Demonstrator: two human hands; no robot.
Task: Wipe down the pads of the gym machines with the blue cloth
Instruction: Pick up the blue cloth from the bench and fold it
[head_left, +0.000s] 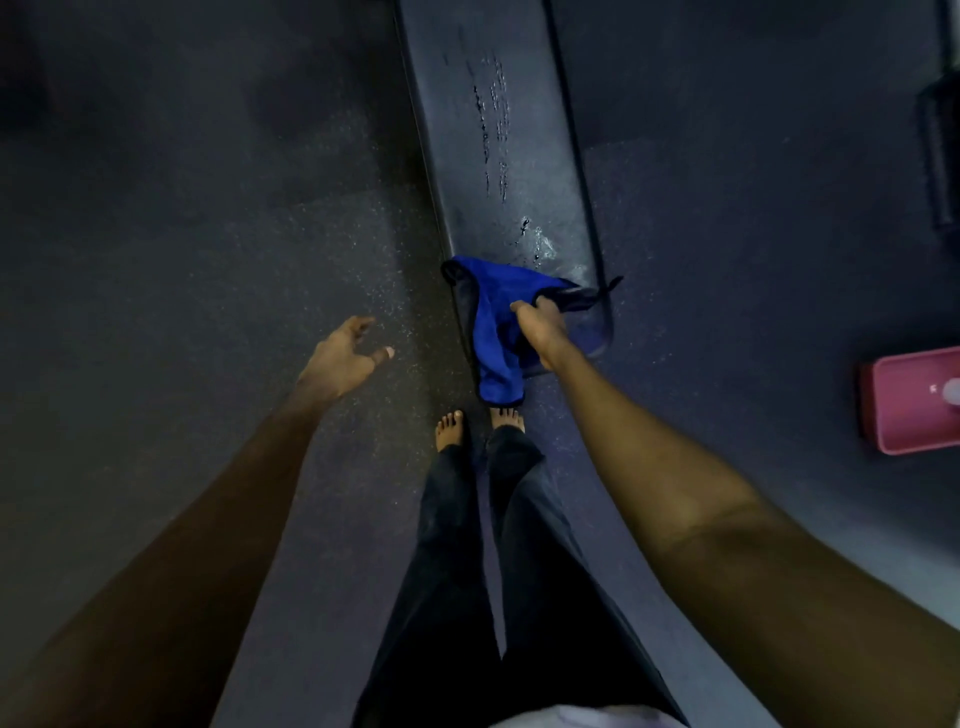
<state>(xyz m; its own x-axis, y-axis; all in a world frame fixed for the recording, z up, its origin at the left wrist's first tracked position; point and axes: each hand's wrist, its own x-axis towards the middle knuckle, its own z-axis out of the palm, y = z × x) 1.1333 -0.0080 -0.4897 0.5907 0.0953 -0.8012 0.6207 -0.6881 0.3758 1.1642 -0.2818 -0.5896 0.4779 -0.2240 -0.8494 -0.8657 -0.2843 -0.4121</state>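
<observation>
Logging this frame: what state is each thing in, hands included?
Pad: wet streaks and droplets on top, near end under the cloth.
Cloth: bunched, draped over the pad's near end, tail hanging.
Right hand: grips the cloth.
Left hand: open, holds nothing, clear of the pad.
Pink tub: on the floor, partly out of frame.

Bare arms (208, 519) & feet (449, 428), dark long trousers (452, 571), white top (571, 721) at btm.

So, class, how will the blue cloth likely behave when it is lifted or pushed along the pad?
Probably floppy: the cloth sags in folds from the right hand. Likely light, since one hand holds it. It may bunch rather than slide flat on the wet pad.
</observation>
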